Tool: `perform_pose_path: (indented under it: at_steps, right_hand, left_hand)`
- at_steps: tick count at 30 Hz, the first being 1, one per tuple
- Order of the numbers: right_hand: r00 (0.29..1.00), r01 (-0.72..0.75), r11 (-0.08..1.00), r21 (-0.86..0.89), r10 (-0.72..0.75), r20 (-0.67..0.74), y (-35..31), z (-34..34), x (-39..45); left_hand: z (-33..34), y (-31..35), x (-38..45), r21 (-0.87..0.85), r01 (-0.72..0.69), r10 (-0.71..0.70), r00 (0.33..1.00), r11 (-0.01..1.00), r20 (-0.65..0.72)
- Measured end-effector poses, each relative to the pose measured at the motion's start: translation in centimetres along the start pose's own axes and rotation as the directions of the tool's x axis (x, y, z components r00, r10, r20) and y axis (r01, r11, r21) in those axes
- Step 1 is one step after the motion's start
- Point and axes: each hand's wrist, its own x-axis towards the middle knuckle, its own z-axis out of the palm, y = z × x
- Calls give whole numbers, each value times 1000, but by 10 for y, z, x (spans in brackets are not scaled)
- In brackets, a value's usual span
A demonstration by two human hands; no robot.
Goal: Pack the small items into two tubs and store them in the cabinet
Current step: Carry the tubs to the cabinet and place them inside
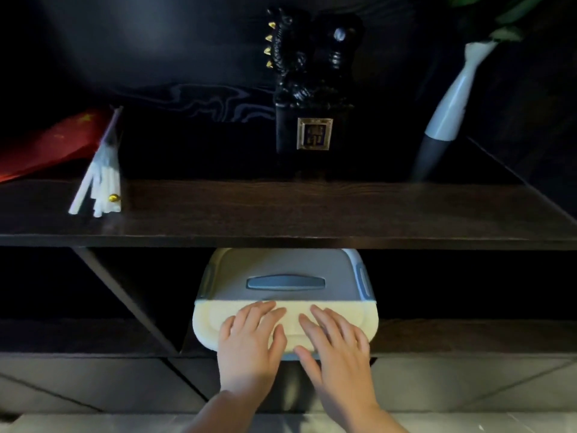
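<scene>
Both hands, left hand [249,335] and right hand [335,337], lie flat with fingers straight on the tub [285,270], holding nothing. I think the tub is going into the cabinet [281,214]; next, push it away from the hands

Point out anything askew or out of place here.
The tub sticks out past the lower shelf's front edge, both hands flat on its lid. On the upper shelf the flags lie in a loose heap. Nothing looks spilled or broken.

- Black glossy figurine [312,85] with gold spikes and a gold-framed plaque, upright on the shelf above.
- White-and-grey slender vase [449,101], right side, holding green leaves.
- Red flag [53,142], far left.
- Bundle of white sticks [100,182] beside it.
</scene>
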Motion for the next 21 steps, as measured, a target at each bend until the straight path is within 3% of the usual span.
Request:
perform_pose_path:
  at_steps: [4, 7, 10, 14, 17, 21]
  right_hand:
    - [997, 4, 995, 104, -11, 71, 26, -16, -11]
    - [989, -127, 981, 144, 114, 93, 69, -39, -35]
    - [936, -344, 935, 88, 334, 107, 129, -68, -73]
    - [805, -594, 804, 28, 594, 0, 205, -127, -141]
    - [671, -737, 675, 28, 737, -79, 257, -171, -209]
    - [471, -873, 486, 36, 861, -194, 316, -223, -303]
  left_hand:
    - [15, 41, 0, -101, -59, 69, 993, 993, 93]
    - [32, 88, 5, -225, -135, 174, 970, 965, 167]
    - [51, 153, 9, -308, -282, 350, 917, 909, 191]
    - [81, 261, -1, -345, -474, 560, 801, 810, 212]
    - [110, 354, -21, -381, -605, 710, 651, 699, 268]
    - [147, 477, -63, -508, -653, 826, 479, 562, 298]
